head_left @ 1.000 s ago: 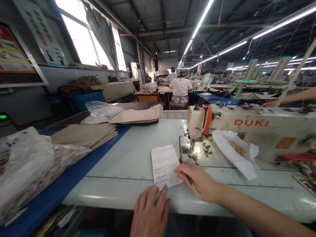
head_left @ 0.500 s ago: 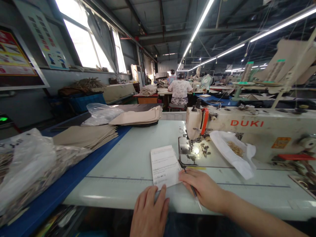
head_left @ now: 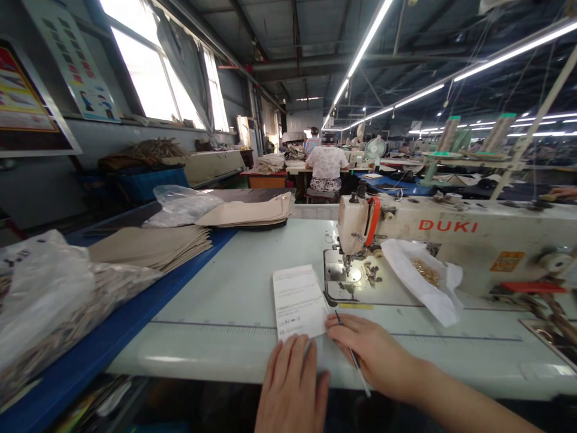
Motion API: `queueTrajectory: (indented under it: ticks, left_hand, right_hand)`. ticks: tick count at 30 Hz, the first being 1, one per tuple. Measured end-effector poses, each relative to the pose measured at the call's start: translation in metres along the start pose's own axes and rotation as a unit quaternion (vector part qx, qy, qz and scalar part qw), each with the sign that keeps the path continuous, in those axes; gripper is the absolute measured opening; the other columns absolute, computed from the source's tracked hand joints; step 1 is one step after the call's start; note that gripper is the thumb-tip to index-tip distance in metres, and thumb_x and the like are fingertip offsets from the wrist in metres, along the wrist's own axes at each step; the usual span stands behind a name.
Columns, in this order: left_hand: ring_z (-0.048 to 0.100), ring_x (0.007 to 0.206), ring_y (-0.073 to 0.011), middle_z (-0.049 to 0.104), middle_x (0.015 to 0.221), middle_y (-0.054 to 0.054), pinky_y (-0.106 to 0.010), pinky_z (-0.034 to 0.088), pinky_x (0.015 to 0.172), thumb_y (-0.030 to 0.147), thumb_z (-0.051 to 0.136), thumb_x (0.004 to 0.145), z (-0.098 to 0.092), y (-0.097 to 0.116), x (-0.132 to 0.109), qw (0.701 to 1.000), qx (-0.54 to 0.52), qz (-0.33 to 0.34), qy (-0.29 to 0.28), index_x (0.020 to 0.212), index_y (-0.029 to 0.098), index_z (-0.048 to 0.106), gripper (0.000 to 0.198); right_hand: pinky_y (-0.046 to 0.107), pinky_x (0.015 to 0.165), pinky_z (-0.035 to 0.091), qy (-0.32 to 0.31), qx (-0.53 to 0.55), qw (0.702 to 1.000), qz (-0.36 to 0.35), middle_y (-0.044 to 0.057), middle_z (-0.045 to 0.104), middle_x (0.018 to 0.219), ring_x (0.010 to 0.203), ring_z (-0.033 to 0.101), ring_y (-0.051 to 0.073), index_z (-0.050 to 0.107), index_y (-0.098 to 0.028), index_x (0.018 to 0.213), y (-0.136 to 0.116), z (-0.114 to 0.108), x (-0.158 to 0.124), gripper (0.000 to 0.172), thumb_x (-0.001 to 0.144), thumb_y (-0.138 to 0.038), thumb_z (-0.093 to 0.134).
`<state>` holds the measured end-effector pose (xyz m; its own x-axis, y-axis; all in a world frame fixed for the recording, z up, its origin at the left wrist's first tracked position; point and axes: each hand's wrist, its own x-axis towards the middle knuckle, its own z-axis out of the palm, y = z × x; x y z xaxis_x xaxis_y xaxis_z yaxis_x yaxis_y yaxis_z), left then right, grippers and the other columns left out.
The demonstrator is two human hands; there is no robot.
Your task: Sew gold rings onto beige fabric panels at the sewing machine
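A small white notepad [head_left: 298, 299] with lines of writing lies on the pale green tabletop in front of me. My left hand [head_left: 293, 382] rests flat, with its fingertips over the pad's lower edge and its fingers stretched out. A slim pen [head_left: 359, 371] is held in my right hand [head_left: 381, 355], between thumb and fingers. Its dark end points up toward the sewing machine, while the pale end sticks out below the hand. The right fingertips sit beside the pad's lower right side; whether they touch it I cannot tell.
A sewing machine [head_left: 433, 225] stands at the right, and a white cloth [head_left: 406, 270] with small gold-coloured pieces lies against it. To the left are stacked beige panels [head_left: 153, 245] and plastic bags [head_left: 49, 288] on a blue surface. Farther back sits a person [head_left: 327, 162].
My left hand has slid right and slightly up, covering more of the notepad's lower edge. The right hand still holds the pen near the same spot. The view has shifted slightly.
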<state>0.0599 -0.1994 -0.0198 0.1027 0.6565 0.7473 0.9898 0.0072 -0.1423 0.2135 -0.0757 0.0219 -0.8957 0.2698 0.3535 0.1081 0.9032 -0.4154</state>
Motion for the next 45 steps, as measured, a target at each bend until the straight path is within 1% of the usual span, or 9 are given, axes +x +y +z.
queueTrajectory:
  ticks: [5, 8, 13, 16, 21, 27, 35, 41, 45]
  left_hand:
    - [0.058, 0.102, -0.0240, 0.065, 0.111, -0.013, -0.038, 0.048, 0.087, 0.033, 0.031, 0.095, 0.018, 0.019, 0.012, 0.999, -0.026, 0.019, -0.019, 0.116, 0.009, 0.055, 0.040]
    - [0.058, 0.105, -0.0243, 0.064, 0.114, -0.013, -0.039, 0.050, 0.087, 0.031, 0.031, 0.096, 0.022, 0.017, 0.012, 0.998, -0.043, 0.027, -0.044, 0.120, 0.009, 0.053, 0.039]
    - [0.059, 0.102, -0.0246, 0.065, 0.110, -0.014, -0.039, 0.051, 0.086, 0.034, 0.034, 0.095, 0.020, 0.015, 0.013, 0.997, -0.059, 0.016, -0.052, 0.115, 0.009, 0.056, 0.038]
    - [0.060, 0.101, -0.0246, 0.065, 0.109, -0.013, -0.039, 0.051, 0.085, 0.034, 0.034, 0.096, 0.019, 0.017, 0.015, 0.997, -0.058, -0.002, -0.040, 0.113, 0.010, 0.056, 0.037]
    - [0.060, 0.101, -0.0260, 0.065, 0.108, -0.015, -0.039, 0.053, 0.082, 0.034, 0.039, 0.094, 0.020, 0.016, 0.013, 0.996, -0.074, -0.034, -0.022, 0.115, 0.008, 0.054, 0.036]
    - [0.060, 0.100, -0.0253, 0.065, 0.108, -0.014, -0.039, 0.053, 0.083, 0.030, 0.038, 0.095, 0.017, 0.016, 0.015, 0.998, -0.057, -0.011, -0.031, 0.111, 0.009, 0.057, 0.033]
    - [0.060, 0.099, -0.0240, 0.064, 0.108, -0.012, -0.039, 0.053, 0.083, 0.030, 0.038, 0.094, 0.017, 0.017, 0.018, 0.995, -0.072, -0.025, -0.056, 0.112, 0.013, 0.060, 0.033]
    - [0.059, 0.099, -0.0234, 0.066, 0.110, -0.011, -0.039, 0.051, 0.084, 0.028, 0.037, 0.095, 0.019, 0.015, 0.017, 0.995, -0.087, -0.009, -0.042, 0.112, 0.012, 0.060, 0.033]
    - [0.058, 0.099, -0.0226, 0.066, 0.112, -0.008, -0.038, 0.050, 0.082, 0.022, 0.036, 0.094, 0.019, 0.015, 0.018, 0.996, -0.081, 0.012, -0.036, 0.112, 0.014, 0.060, 0.031]
  right_hand:
    - [0.036, 0.093, 0.044, 0.028, 0.043, 0.999, -0.001, 0.011, 0.064, 0.102, 0.106, 0.057, 0.023, 0.058, -0.018, 0.097, 0.001, -0.001, 0.000, 0.017, 0.088, -0.012, 0.044]
    - [0.034, 0.089, 0.046, 0.046, 0.085, 0.995, -0.001, 0.010, 0.065, 0.096, 0.102, 0.058, 0.022, 0.056, -0.018, 0.094, 0.003, -0.001, 0.000, 0.015, 0.088, -0.012, 0.044]
    - [0.030, 0.086, 0.047, 0.078, 0.140, 0.987, 0.021, 0.008, 0.065, 0.103, 0.097, 0.060, 0.018, 0.055, -0.020, 0.100, 0.007, -0.001, -0.001, 0.017, 0.091, -0.014, 0.041]
    - [0.029, 0.082, 0.048, 0.086, 0.137, 0.986, 0.048, 0.008, 0.065, 0.098, 0.089, 0.062, 0.018, 0.055, -0.020, 0.101, 0.008, 0.000, -0.001, 0.016, 0.091, -0.016, 0.042]
    - [0.031, 0.083, 0.049, 0.092, 0.126, 0.986, 0.050, 0.008, 0.065, 0.095, 0.091, 0.062, 0.018, 0.055, -0.019, 0.100, 0.010, 0.002, -0.002, 0.016, 0.091, -0.015, 0.042]
    - [0.030, 0.083, 0.049, 0.100, 0.127, 0.986, 0.048, 0.008, 0.066, 0.099, 0.091, 0.062, 0.018, 0.055, -0.019, 0.098, 0.011, 0.004, -0.003, 0.016, 0.090, -0.014, 0.042]
    - [0.031, 0.084, 0.048, 0.104, 0.138, 0.983, 0.065, 0.008, 0.066, 0.101, 0.093, 0.062, 0.018, 0.056, -0.019, 0.100, 0.012, 0.004, -0.005, 0.017, 0.090, -0.015, 0.043]
    - [0.029, 0.080, 0.048, 0.103, 0.136, 0.981, 0.090, 0.007, 0.065, 0.095, 0.087, 0.061, 0.018, 0.057, -0.018, 0.103, 0.007, -0.001, -0.002, 0.020, 0.093, -0.018, 0.040]
    - [0.032, 0.083, 0.046, 0.093, 0.094, 0.989, 0.058, 0.008, 0.064, 0.101, 0.093, 0.059, 0.019, 0.056, -0.018, 0.107, 0.008, -0.002, 0.003, 0.022, 0.093, -0.017, 0.039]
